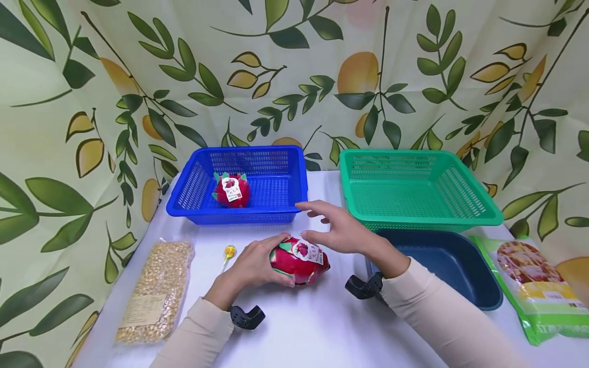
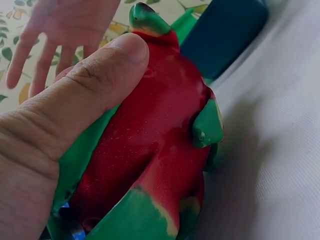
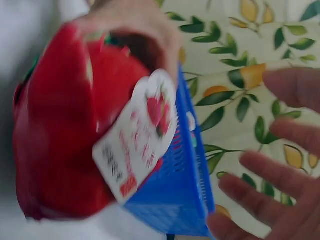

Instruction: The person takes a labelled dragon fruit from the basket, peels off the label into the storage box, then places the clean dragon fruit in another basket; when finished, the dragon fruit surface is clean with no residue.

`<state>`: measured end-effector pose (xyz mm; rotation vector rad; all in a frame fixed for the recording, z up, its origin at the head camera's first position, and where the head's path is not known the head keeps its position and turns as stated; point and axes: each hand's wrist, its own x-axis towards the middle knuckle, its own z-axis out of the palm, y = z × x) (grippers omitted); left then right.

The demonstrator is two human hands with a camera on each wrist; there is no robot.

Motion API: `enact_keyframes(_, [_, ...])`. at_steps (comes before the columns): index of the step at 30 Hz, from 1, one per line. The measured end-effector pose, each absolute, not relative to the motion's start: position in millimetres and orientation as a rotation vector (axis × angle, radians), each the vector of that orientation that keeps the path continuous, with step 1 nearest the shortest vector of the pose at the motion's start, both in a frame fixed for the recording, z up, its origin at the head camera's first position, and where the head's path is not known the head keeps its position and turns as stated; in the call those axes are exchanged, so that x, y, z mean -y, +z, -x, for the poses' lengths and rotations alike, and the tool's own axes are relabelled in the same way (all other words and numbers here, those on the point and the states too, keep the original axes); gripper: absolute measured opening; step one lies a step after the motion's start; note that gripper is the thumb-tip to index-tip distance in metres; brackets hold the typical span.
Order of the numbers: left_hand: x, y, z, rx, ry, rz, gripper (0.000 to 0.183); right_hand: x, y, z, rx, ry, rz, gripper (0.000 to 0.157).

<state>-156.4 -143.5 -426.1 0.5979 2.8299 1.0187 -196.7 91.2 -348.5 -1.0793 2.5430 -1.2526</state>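
A red dragon fruit (image 1: 300, 261) with green scales and a white printed label is gripped by my left hand (image 1: 258, 261), over the white table in front of the baskets. In the left wrist view the thumb (image 2: 95, 82) lies along the fruit's red skin (image 2: 165, 100). My right hand (image 1: 341, 227) hovers just to the right of the fruit, fingers spread and holding nothing; the right wrist view shows them apart from the label (image 3: 137, 135). Another labelled dragon fruit (image 1: 233, 191) lies inside the blue basket (image 1: 239, 216), toward its left side.
A green basket (image 1: 423, 221) stands at the back right, with a dark blue tub (image 1: 494, 291) before it. Farther right lies a green-edged food bag (image 1: 536, 286). On the left are a bag of pale kernels (image 1: 158, 286) and a yellow lollipop (image 1: 229, 251).
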Motion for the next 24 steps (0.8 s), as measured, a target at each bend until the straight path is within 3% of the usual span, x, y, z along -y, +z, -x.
enact_keyframes(8, [137.1, -428.4, 157.7, -2.806, 0.988, -0.624, 0.104, -96.3, -359.9, 225.0, -2.316, -1.051, 1.192, 0.037])
enact_keyframes(20, [142.0, -429.5, 158.2, -2.816, 0.994, -0.625, 0.105, -88.1, -377.7, 240.3, -2.145, -0.972, 1.215, 0.029])
enact_keyframes(24, [144.4, -428.1, 159.0, -2.83, 0.98, -0.614, 0.103, -83.9, -378.7, 243.0, -2.185, -1.011, 1.223, 0.014])
